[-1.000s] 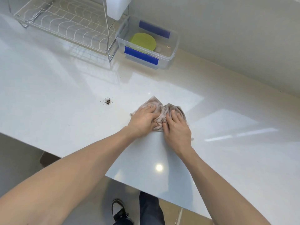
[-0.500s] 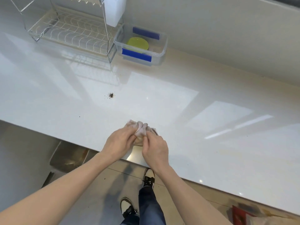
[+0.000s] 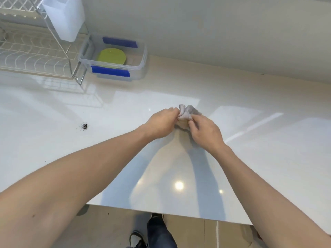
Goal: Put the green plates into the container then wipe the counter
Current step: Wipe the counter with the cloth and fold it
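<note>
A green plate (image 3: 111, 56) lies inside the clear plastic container (image 3: 138, 68), which has blue tape strips and stands against the wall at the back. Over the middle of the white counter (image 3: 250, 140), my left hand (image 3: 161, 125) and my right hand (image 3: 206, 131) both pinch a bunched grey cloth (image 3: 187, 111) between them. The cloth's lower part is hidden behind my fingers. A small pile of dark crumbs (image 3: 84, 126) sits on the counter to the left of my hands.
A wire dish rack (image 3: 35, 51) with a white cup holder (image 3: 64, 17) stands at the back left beside the container. The counter's front edge (image 3: 161, 210) runs below my forearms, with floor and a shoe beneath it.
The cloth went from pressed flat under both palms to bunched up and pinched between my fingers. My hands pulled toward the front edge, then moved back over the middle of the counter.
</note>
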